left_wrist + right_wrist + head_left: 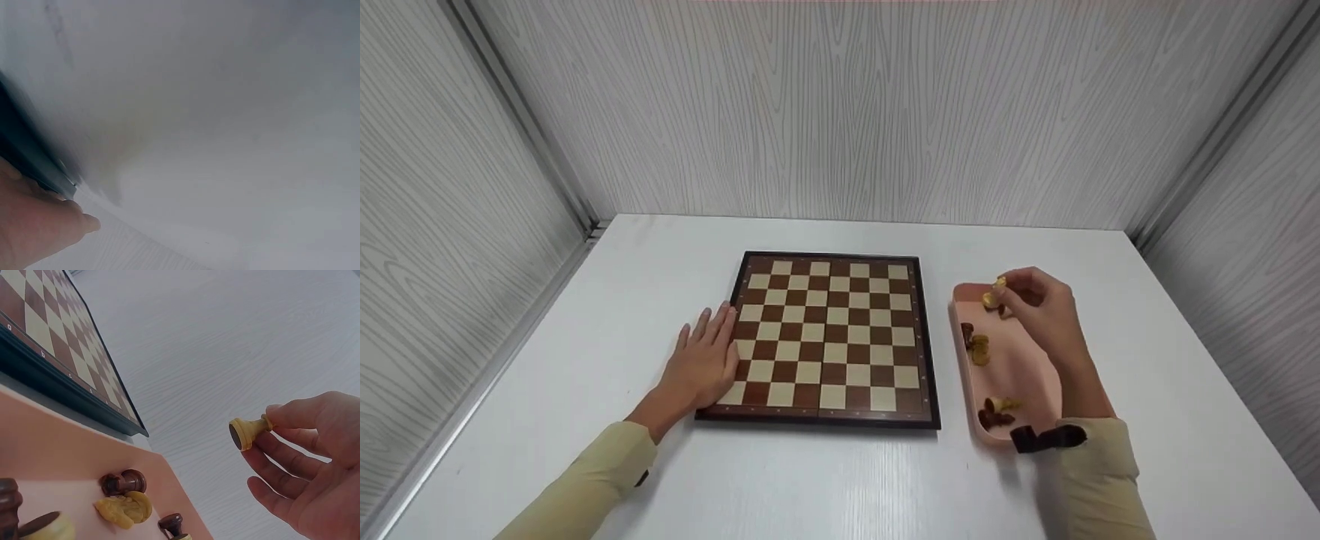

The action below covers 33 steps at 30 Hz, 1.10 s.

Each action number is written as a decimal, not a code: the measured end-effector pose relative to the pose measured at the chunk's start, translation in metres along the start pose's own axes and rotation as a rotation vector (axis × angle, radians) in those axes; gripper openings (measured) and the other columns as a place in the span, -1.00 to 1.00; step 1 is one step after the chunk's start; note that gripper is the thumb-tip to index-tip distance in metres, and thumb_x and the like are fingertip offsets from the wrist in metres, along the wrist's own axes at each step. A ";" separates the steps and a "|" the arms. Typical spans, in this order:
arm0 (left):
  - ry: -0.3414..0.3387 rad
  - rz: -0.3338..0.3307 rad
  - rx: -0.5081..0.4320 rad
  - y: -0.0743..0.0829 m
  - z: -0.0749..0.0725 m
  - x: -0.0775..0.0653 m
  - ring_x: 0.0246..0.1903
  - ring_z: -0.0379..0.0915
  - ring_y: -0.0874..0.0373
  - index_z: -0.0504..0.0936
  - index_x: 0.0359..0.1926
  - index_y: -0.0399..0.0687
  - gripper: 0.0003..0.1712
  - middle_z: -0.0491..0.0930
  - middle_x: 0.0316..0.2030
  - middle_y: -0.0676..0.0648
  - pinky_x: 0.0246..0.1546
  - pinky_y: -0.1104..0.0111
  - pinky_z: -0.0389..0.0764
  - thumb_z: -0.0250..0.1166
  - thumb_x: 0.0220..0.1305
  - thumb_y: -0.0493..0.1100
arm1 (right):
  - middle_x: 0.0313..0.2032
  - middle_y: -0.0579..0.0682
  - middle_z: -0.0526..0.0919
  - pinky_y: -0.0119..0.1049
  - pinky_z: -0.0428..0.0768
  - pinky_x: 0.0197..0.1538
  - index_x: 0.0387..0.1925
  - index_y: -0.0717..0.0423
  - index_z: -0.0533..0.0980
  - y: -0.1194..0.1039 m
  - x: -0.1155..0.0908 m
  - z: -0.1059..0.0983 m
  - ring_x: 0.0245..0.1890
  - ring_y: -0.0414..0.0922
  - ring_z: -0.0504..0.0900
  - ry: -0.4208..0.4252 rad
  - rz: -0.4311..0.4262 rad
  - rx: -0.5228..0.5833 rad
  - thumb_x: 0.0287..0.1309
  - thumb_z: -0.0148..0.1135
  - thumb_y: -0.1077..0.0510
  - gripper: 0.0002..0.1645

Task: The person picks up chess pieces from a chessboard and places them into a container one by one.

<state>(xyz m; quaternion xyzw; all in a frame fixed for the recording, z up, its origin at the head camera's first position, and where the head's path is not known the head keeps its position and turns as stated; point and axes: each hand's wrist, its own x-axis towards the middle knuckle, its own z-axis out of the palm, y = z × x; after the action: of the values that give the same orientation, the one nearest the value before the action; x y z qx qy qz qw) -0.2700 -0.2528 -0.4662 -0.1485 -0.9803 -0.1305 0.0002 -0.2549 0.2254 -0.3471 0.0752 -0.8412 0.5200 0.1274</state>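
Note:
My left hand (pixel 701 367) rests along the left edge of a brown and cream chessboard (pixel 825 337), its fingers straight. In the left wrist view, part of that hand (pixel 42 228) touches the board's dark side (pixel 31 149). Above the far end of a pink tray (pixel 1020 379), my right hand (pixel 1046 319) pinches a light yellow chess piece (pixel 247 432) between thumb and fingers. The piece is tilted, with its dark underside showing; the fingertips hide its top. Below in the tray lie a yellow knight (pixel 125 509) and a dark piece (pixel 126 482).
Several other dark and yellow pieces lie in the tray, among them a yellow one (pixel 997 403) and a dark one (pixel 994 420) near its front end. The tray stands right of the board on a white table (pixel 847 480). Grey wood-patterned panels (pixel 840 112) enclose the back and sides.

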 end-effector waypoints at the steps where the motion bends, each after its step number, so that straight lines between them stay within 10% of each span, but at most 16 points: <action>1: 0.001 0.002 -0.001 0.000 0.000 0.000 0.58 -0.23 -0.27 -0.08 0.62 -0.30 -0.30 -0.10 0.61 -0.25 0.49 -0.22 -0.13 -0.25 0.63 -0.06 | -0.09 0.33 0.68 -0.50 0.61 -0.18 0.01 0.49 0.57 0.002 -0.001 -0.001 -0.16 0.07 0.65 0.004 0.006 -0.006 0.40 0.24 0.31 -0.72; 33: 0.001 0.008 -0.013 -0.003 0.003 0.001 0.58 -0.26 -0.27 -0.11 0.62 -0.30 -0.30 -0.13 0.62 -0.23 0.49 -0.22 -0.15 -0.29 0.64 -0.06 | -0.08 0.39 0.66 -0.47 0.58 -0.12 0.05 0.46 0.58 0.043 -0.003 -0.024 -0.13 0.03 0.65 0.012 0.108 -0.070 0.43 0.24 0.22 -0.65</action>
<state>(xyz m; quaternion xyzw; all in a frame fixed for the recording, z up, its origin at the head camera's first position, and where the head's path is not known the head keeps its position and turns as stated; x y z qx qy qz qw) -0.2719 -0.2540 -0.4696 -0.1522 -0.9788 -0.1368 0.0003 -0.2599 0.2663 -0.3746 0.0220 -0.8609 0.4970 0.1066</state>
